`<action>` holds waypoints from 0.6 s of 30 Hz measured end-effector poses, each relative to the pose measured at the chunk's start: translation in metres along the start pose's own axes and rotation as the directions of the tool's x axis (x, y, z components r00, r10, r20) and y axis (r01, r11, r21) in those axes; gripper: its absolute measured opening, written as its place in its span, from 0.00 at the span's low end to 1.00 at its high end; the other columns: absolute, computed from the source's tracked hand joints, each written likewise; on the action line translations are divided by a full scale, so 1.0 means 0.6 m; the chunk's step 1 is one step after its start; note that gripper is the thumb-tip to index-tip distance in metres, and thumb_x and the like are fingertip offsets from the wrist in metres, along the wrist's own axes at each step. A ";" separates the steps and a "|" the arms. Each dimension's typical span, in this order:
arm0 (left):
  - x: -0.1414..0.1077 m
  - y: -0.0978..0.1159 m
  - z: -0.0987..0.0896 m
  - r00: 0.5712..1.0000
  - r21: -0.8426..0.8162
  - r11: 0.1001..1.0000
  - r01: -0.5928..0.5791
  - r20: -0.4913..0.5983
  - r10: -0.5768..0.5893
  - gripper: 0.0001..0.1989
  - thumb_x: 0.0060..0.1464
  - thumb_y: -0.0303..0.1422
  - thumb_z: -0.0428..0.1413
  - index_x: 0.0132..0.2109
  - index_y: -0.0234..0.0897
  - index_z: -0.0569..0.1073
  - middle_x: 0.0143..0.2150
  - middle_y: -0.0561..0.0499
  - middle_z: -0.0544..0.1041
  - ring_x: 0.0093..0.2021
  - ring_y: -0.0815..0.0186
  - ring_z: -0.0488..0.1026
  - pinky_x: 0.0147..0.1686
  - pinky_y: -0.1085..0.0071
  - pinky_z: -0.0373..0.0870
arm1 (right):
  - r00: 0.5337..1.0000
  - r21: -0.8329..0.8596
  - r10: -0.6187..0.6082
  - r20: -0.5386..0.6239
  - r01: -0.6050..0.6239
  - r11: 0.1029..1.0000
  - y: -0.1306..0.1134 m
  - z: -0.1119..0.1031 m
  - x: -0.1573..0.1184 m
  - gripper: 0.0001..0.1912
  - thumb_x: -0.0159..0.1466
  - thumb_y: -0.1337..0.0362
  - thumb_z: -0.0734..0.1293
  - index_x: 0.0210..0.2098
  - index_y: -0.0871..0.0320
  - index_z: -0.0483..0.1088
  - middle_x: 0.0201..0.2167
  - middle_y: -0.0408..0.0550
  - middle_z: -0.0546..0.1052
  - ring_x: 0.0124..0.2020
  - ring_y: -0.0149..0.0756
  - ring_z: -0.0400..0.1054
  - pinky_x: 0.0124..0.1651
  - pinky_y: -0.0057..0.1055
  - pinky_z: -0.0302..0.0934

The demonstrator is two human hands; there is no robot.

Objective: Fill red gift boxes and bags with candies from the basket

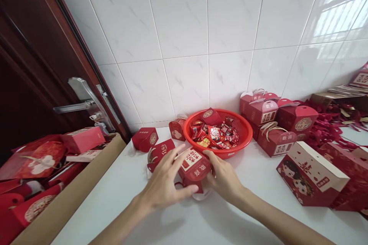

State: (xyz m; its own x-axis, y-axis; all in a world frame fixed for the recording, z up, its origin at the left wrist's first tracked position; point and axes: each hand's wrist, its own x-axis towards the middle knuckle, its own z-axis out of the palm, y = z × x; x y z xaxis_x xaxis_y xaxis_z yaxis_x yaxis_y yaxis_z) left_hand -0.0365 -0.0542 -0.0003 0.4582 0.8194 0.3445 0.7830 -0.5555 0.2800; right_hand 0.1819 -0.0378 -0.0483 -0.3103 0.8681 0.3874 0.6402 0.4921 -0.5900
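Note:
A dark red gift box (196,167) with pale lettering and a rounded flap sits tilted on the white table, between my hands. Spread fingers of my left hand (164,180) lie along the box's left side; contact is hard to make out. On the opposite side, my right hand (224,175) grips the box's edge with bent fingers, some of them hidden behind it. Just beyond stands a red plastic basket (247,134) holding wrapped candies (215,134) and a small red box (210,116). Another red box (161,151) lies left of my left hand.
A cardboard carton (94,174) full of red packaging stands at left, near the door handle (73,106). Small boxes (144,138) rest by the wall. Stacked gift boxes (263,111), a cream-topped box (312,176) and red ribbons (327,124) occupy the right side.

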 end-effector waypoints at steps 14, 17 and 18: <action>0.036 0.031 0.016 0.987 -0.443 0.889 0.119 -0.041 -0.152 0.16 0.65 0.36 0.47 0.36 0.39 0.78 0.43 0.47 0.81 0.46 0.60 0.78 0.36 0.71 0.74 | 0.994 0.238 -0.096 0.058 0.080 0.968 -0.017 -0.107 0.028 0.11 0.66 0.70 0.59 0.35 0.57 0.73 0.29 0.44 0.77 0.29 0.32 0.68 0.32 0.26 0.60; 0.039 0.033 0.025 0.978 -0.445 0.871 0.209 0.072 -0.197 0.15 0.62 0.36 0.50 0.40 0.40 0.81 0.45 0.47 0.82 0.44 0.59 0.79 0.35 0.70 0.74 | 0.991 0.127 -0.071 0.117 0.056 0.990 -0.001 -0.098 0.023 0.13 0.64 0.73 0.59 0.36 0.57 0.76 0.31 0.46 0.80 0.30 0.34 0.71 0.33 0.28 0.61; 0.040 0.033 0.026 0.970 -0.442 0.863 0.244 0.107 -0.219 0.14 0.61 0.37 0.52 0.43 0.41 0.82 0.46 0.47 0.83 0.45 0.58 0.79 0.37 0.69 0.75 | 0.989 0.098 -0.061 0.135 0.048 0.994 0.002 -0.096 0.020 0.14 0.63 0.73 0.59 0.37 0.57 0.76 0.32 0.47 0.80 0.31 0.35 0.72 0.33 0.29 0.62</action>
State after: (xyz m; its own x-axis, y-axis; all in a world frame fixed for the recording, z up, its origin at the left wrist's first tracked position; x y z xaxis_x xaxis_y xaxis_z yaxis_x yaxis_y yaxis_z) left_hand -0.0031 -0.0432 -0.0006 0.3175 0.9316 0.1768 0.6015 -0.3420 0.7219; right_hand 0.2196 -0.0305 -0.0038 -0.4408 0.8372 0.3237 0.5526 0.5373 -0.6371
